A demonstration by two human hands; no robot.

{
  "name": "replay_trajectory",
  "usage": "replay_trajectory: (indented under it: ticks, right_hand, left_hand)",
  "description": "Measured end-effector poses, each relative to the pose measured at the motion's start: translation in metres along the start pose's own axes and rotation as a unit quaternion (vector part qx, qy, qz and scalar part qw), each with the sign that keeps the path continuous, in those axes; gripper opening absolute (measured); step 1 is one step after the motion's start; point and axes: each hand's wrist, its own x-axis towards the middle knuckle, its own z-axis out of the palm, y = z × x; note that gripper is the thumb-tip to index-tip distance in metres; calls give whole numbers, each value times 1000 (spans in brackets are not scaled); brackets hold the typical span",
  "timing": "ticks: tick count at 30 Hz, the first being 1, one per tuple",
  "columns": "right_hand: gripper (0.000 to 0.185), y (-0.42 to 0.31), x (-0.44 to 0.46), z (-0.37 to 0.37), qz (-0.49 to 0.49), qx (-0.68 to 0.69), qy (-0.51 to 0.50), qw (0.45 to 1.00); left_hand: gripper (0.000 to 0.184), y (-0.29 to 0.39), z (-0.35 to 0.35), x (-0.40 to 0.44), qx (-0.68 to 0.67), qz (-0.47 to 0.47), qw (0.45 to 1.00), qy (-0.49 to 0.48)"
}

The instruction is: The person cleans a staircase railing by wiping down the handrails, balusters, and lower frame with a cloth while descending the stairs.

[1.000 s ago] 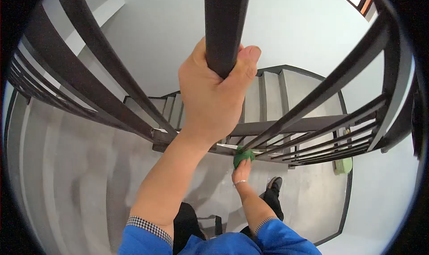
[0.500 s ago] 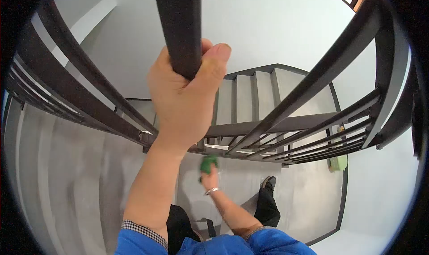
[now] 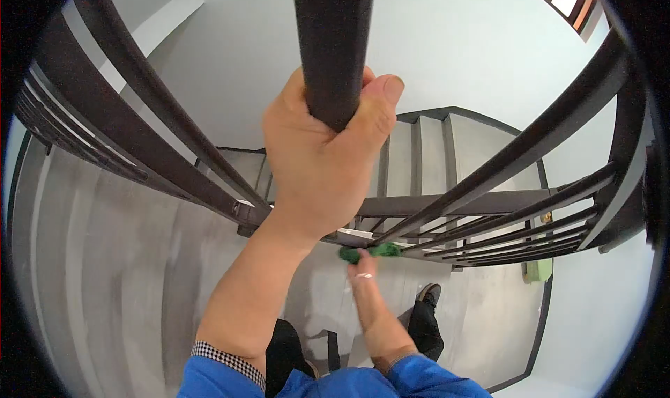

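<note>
My left hand (image 3: 326,146) is wrapped round a dark upright bar (image 3: 335,42) of the railing, with the thumb on its right side. Lower down, my right hand (image 3: 363,264) holds a green cloth (image 3: 384,250) against the railing's dark bottom rail (image 3: 426,256). The cloth spreads to both sides of the fingers, and part of it lies by the foot of a slanting bar (image 3: 516,146). Motion slightly blurs the right hand, which wears a bracelet at the wrist.
Beyond the railing, grey stairs (image 3: 400,160) with dark edges run beside a pale wall (image 3: 460,49). More steps (image 3: 98,258) are at the left. A light green object (image 3: 538,270) sits on the landing at the right. My shoe (image 3: 431,295) is on the floor.
Half a second ago my right hand and the cloth were further left, below the rail; now they are at it, further right. My left hand keeps its hold while the view has shifted.
</note>
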Motion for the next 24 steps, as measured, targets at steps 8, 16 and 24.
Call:
replay_trajectory:
  ticks: [8, 16, 24]
  right_hand:
    - [45, -62, -79, -29, 18, 46, -98, 994]
    - [30, -166, 2, 39, -19, -204, -365, 908]
    - [47, -88, 120, 17, -158, -667, -425, 592]
  left_hand:
    - [17, -5, -4, -1, 47, 14, 999, 4]
    - [14, -1, -17, 3, 41, 36, 998, -1]
    - [14, 1, -17, 5, 49, 36, 998, -10]
